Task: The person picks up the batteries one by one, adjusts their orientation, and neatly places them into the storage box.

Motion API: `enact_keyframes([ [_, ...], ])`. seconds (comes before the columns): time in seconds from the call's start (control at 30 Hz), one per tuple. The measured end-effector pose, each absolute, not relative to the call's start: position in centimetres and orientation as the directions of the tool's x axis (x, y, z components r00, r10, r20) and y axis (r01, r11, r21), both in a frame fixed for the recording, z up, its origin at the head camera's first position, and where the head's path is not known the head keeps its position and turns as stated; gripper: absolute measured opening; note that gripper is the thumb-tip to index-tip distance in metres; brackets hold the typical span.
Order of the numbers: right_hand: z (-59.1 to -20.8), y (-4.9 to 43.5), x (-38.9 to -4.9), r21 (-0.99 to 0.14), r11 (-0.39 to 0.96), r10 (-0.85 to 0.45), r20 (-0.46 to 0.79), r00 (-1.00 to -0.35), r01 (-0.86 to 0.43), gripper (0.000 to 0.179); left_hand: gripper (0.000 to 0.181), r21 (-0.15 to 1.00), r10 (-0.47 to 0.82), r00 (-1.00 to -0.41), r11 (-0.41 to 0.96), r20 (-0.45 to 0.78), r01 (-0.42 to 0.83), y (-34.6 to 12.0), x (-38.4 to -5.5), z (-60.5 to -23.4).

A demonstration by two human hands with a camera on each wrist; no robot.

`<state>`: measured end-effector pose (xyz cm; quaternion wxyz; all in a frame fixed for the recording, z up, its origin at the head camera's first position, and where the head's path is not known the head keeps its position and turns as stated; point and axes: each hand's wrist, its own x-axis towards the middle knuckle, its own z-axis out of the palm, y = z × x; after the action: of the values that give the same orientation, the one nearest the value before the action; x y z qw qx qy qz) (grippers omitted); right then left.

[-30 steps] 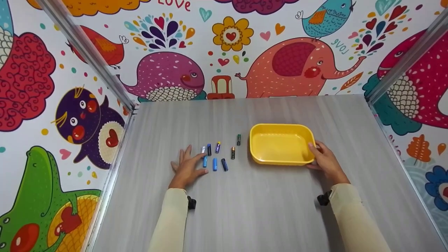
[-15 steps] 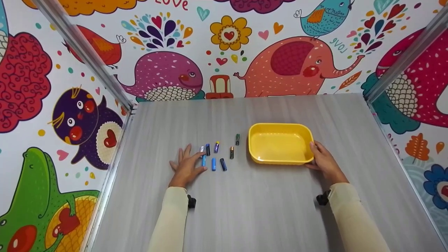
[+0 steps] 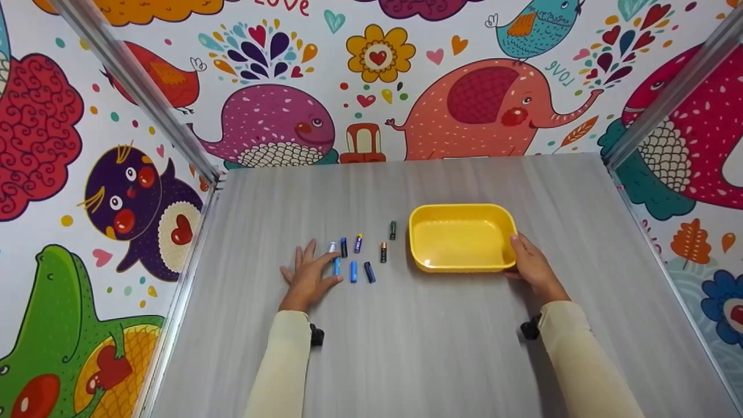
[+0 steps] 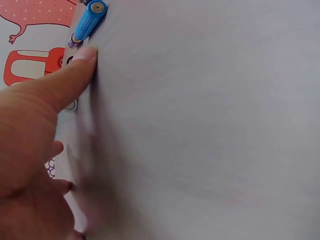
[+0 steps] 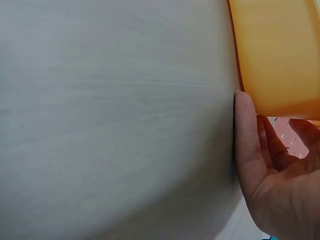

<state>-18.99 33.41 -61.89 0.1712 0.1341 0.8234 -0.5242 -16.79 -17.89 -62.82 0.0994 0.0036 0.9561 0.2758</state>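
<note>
Several small batteries lie loose on the table in the head view. My left hand (image 3: pixel 307 283) rests at their left edge, fingers spread, its thumb and index finger on either side of a light-blue battery (image 3: pixel 336 266). In the left wrist view the thumb (image 4: pixel 75 75) is straight, with a blue battery (image 4: pixel 90 21) just beyond its tip. A yellow plastic basin (image 3: pixel 461 268) stands right of the batteries. My right hand (image 3: pixel 537 270) holds its right end, thumb at the rim and fingers along the outside. In the right wrist view one finger (image 5: pixel 248 130) lies along the table.
Near the basin are a green battery (image 3: pixel 393 230) and a black-and-copper battery (image 3: pixel 383 253). A blue battery (image 3: pixel 353 271) and a dark-blue battery (image 3: pixel 370 272) lie closer to me. Printed walls with metal corner rails (image 3: pixel 174 122) border the grey table (image 3: pixel 406 348).
My right hand has moved slightly left, and the basin has shifted a little toward the batteries. The left hand has kept its place, and the head view has drifted slightly.
</note>
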Motion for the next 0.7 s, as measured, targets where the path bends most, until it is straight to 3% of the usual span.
enact_keyframes([
  [0.7, -61.67, 32.37, -19.05, -0.784, 0.438, 0.053, -0.465, -0.883, 0.440, 0.082, 0.056, 0.537, 0.053, -0.980, 0.841, -0.192, -0.060, -17.58, -16.80, -62.77],
])
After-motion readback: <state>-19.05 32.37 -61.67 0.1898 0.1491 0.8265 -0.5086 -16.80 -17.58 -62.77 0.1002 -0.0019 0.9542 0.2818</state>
